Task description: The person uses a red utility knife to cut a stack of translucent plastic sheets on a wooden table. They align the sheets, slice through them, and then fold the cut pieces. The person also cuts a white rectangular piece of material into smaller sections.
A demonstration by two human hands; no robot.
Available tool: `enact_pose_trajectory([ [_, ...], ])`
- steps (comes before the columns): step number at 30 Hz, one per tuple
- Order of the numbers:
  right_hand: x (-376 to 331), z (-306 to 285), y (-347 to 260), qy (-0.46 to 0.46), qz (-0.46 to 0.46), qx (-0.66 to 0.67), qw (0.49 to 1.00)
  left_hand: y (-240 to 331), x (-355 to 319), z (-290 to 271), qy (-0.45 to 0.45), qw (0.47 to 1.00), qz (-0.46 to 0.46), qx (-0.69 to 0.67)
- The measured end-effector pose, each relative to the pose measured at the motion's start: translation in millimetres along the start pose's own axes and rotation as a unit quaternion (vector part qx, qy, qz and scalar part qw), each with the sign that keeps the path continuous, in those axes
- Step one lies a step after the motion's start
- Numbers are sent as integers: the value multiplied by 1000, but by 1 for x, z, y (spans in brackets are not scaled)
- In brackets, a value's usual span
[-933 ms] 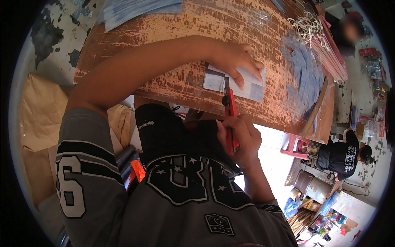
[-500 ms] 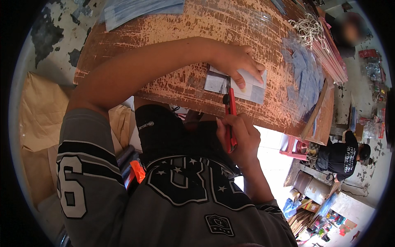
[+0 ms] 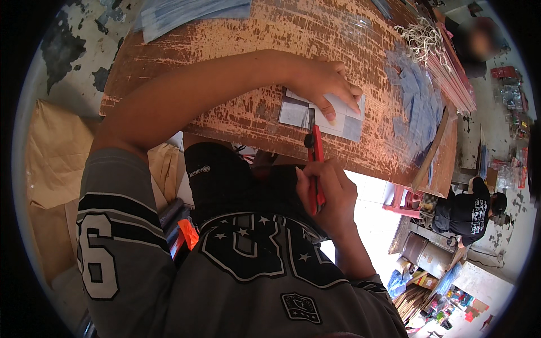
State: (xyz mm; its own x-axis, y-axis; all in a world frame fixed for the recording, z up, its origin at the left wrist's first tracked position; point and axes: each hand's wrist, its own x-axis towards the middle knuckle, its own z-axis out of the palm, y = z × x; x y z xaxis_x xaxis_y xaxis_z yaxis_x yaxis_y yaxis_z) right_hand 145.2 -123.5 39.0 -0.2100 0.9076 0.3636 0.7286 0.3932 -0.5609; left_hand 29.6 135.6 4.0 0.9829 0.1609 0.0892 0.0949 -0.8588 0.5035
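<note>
The person is leaning over a worn brown wooden surface [image 3: 236,39] with peeling paint. The left hand [image 3: 327,84] is lying flat on a small stack of pale paper pieces [image 3: 344,115], fingers spread out and pressing down, not curled around anything. The paper is sitting near the close edge of the surface, a bit to the right of the middle. The right hand [image 3: 329,194] is closed tight around a red cutter knife [image 3: 315,163], and the tip of the knife is touching the near edge of the paper.

Compared with a moment ago, the red knife is sitting a little closer to the body, with more of it tucked inside the right hand. That looks to me like a cut being pulled toward the person. The left hand is staying in almost the same place on the paper, still holding it down. The paper itself is not looking shifted. How far the cut has gone through I cannot tell, because the hand is hiding part of the sheet.

Farther off on the right, many small bluish paper pieces [image 3: 417,96] are lying spread out on the surface. A bundle of white string [image 3: 422,39] is lying at the far right. More bluish sheets [image 3: 191,14] are lying at the far left. Another person in a dark shirt [image 3: 468,211] is sitting low down on the right, well apart from the hands.
</note>
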Motion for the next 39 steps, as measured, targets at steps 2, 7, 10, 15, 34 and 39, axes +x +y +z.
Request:
enact_pose_trajectory([
  [2, -3, -1, -2, -3, 4, 4, 1000, 2, 0, -1, 1, 1000, -2, 4],
  [7, -5, -3, -5, -17, 8, 3, 1000, 2, -2, -2, -1, 1000, -5, 0],
  [10, -9, -4, -6, -22, 8, 7, 1000, 2, -2, -3, -1, 1000, 2, -2],
  [15, -14, -5, -8, -26, 5, -3, 1000, 5, -1, -3, -2, 1000, -1, 1],
  [34, -31, -5, -16, -44, 9, 5, 999, 0, -1, 0, 1, 1000, 0, -16],
  [39, -31, -9, -17, -47, 11, 9, 999, 0, 0, -2, -11, 1000, -1, 7],
])
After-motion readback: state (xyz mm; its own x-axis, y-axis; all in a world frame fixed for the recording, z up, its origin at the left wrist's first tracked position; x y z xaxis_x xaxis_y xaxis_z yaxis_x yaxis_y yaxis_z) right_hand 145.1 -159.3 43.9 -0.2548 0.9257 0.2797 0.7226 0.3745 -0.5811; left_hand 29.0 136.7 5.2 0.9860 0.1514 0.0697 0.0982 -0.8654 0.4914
